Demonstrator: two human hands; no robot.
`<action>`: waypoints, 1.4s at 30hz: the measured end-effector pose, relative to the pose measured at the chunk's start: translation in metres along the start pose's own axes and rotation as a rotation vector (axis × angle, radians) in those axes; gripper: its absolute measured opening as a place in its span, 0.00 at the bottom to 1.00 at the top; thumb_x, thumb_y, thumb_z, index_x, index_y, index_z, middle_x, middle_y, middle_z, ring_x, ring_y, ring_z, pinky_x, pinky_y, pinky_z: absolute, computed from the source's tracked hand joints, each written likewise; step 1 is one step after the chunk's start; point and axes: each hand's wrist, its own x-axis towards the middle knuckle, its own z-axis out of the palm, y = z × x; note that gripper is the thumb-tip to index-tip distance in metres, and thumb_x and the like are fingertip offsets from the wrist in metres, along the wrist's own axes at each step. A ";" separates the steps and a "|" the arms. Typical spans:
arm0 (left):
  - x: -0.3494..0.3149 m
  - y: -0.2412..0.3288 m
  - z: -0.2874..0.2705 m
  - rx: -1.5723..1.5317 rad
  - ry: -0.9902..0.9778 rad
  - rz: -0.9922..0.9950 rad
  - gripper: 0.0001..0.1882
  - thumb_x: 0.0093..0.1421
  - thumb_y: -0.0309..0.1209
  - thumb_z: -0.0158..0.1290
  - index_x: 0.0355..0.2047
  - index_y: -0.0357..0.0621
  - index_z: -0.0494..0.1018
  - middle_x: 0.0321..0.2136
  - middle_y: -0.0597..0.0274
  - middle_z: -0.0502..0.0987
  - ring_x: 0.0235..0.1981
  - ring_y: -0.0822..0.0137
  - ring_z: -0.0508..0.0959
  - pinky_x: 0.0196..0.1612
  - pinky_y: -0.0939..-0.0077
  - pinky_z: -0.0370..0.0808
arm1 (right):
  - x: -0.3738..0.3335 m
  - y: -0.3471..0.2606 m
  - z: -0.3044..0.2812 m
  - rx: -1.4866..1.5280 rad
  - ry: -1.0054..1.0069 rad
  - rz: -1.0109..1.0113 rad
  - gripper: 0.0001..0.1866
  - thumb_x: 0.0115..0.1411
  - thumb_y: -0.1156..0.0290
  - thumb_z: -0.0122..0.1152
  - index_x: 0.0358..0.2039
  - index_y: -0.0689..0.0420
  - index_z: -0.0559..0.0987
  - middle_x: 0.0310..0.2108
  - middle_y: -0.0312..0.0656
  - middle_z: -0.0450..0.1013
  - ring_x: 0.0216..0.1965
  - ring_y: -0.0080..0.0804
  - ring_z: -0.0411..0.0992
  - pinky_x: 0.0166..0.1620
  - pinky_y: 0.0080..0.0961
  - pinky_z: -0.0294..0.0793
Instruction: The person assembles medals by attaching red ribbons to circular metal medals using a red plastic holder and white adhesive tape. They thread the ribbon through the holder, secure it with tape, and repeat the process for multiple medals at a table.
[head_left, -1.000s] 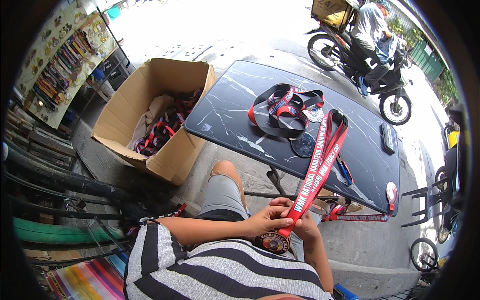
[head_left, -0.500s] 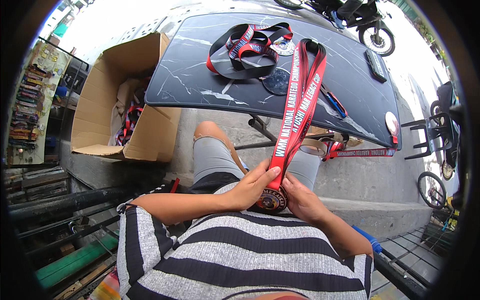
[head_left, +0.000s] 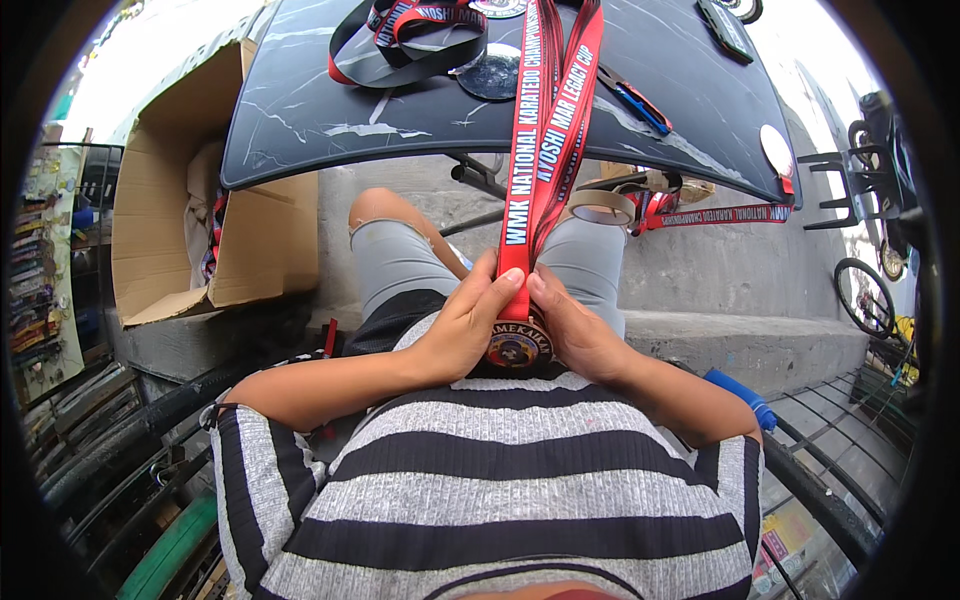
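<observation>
Close to my striped shirt, a round medal (head_left: 513,346) with a dark, colourful face hangs below a stack of red and black printed ribbons (head_left: 535,150). My left hand (head_left: 466,320) is closed on its left side, thumb pressed on the red ribbon just above the disc. On the other side, my right hand (head_left: 578,325) grips the medal's edge, its thumb also at the ribbon; both hands' other fingers are partly hidden behind. The ribbons stretch forward onto the black marble-patterned table (head_left: 300,120).
Coiled ribbon (head_left: 430,65) and a dark disc (head_left: 492,75) lie on the table, with a blue-and-black cutter (head_left: 637,103), a phone-like black object (head_left: 725,30) and another medal (head_left: 776,152). A tape roll (head_left: 602,208) is below its edge. Left stands an open cardboard box (head_left: 265,240).
The view has shifted, so the table sits higher in the picture. My right thumb has come up against the ribbon beside my left thumb, and the ribbons run straighter.
</observation>
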 end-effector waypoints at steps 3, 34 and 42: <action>0.001 0.002 0.007 -0.107 0.006 -0.020 0.19 0.73 0.39 0.38 0.56 0.38 0.60 0.45 0.58 0.70 0.47 0.75 0.70 0.52 0.78 0.68 | -0.002 -0.003 0.001 -0.064 0.051 -0.071 0.34 0.71 0.49 0.42 0.66 0.60 0.50 0.58 0.45 0.60 0.60 0.26 0.61 0.60 0.23 0.61; 0.015 -0.008 -0.013 -0.461 -0.018 -0.065 0.16 0.68 0.38 0.45 0.48 0.38 0.67 0.40 0.54 0.77 0.37 0.66 0.82 0.41 0.70 0.82 | 0.061 -0.070 -0.086 -2.106 0.250 -0.345 0.13 0.55 0.75 0.56 0.41 0.56 0.80 0.45 0.43 0.75 0.46 0.42 0.73 0.49 0.34 0.71; 0.012 -0.016 -0.024 -0.478 -0.020 -0.041 0.16 0.68 0.38 0.46 0.47 0.38 0.67 0.40 0.55 0.77 0.36 0.68 0.81 0.40 0.73 0.81 | 0.136 -0.046 -0.101 -2.490 0.144 -0.265 0.16 0.56 0.69 0.61 0.46 0.57 0.75 0.47 0.45 0.73 0.52 0.36 0.70 0.48 0.31 0.72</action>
